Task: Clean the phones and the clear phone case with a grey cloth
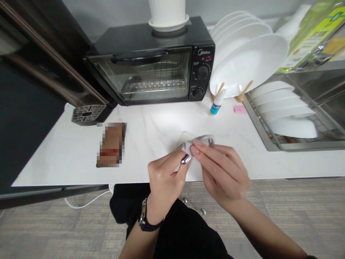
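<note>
My left hand (168, 176), with a watch (143, 216) on its wrist, is closed around a small shiny metallic object (185, 159). Only one rounded end of that object shows; its kind is not clear. My right hand (226, 169) pinches a light grey cloth (202, 139) between thumb and fingers. The cloth lies over the top of the left fingers, against the object. Behind both hands, a flat clear item (183, 136) is partly visible on the white counter (151, 126). A small spray bottle (215, 105) with a blue label stands beyond the right hand.
A black toaster oven (151, 72) stands at the back, a white pot (167, 12) on top. White plates (248, 61) stand in a rack beside it. A pink pad (239, 109) lies near the sink (258, 126), which holds bowls. A pixelated phone-shaped item (111, 145) lies left.
</note>
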`<state>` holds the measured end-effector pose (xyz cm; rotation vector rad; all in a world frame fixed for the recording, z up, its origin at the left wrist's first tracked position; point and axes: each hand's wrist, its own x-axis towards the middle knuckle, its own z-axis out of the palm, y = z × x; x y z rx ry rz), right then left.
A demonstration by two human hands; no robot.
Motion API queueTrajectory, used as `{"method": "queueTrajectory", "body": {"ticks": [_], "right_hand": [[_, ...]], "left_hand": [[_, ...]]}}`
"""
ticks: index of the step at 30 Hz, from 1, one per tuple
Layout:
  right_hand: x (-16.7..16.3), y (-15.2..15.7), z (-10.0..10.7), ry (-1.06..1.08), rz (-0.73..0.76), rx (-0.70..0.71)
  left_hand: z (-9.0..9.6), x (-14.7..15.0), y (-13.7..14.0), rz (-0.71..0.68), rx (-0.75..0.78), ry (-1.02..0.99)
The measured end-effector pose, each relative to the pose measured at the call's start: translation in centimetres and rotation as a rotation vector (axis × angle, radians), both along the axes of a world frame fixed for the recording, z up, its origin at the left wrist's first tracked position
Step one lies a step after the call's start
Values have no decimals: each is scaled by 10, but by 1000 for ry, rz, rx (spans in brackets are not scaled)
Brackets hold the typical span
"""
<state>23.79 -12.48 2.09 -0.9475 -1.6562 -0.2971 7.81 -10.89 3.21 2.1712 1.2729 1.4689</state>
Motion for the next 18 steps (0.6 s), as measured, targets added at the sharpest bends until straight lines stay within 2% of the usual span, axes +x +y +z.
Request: {"method": "queueTrajectory", "body": {"ticks": [4,6,11,14,18], "right_hand": [[-7,-11,0,-63,116,-59],[-6,-9,-3,-68,139,-36],[12,8,-5,-32,139,15],[27,15,4,-50,149,-54],[43,23,20,-188,182,-168]], "left_hand": [[5,-1,4,-21,61,2],[6,-1,4,-38,66,-2],[5,-2,3,-52,-20,-8],[6,-4,5,-72,-90,-37],[2,-7,14,-118,-123,-42]]}}
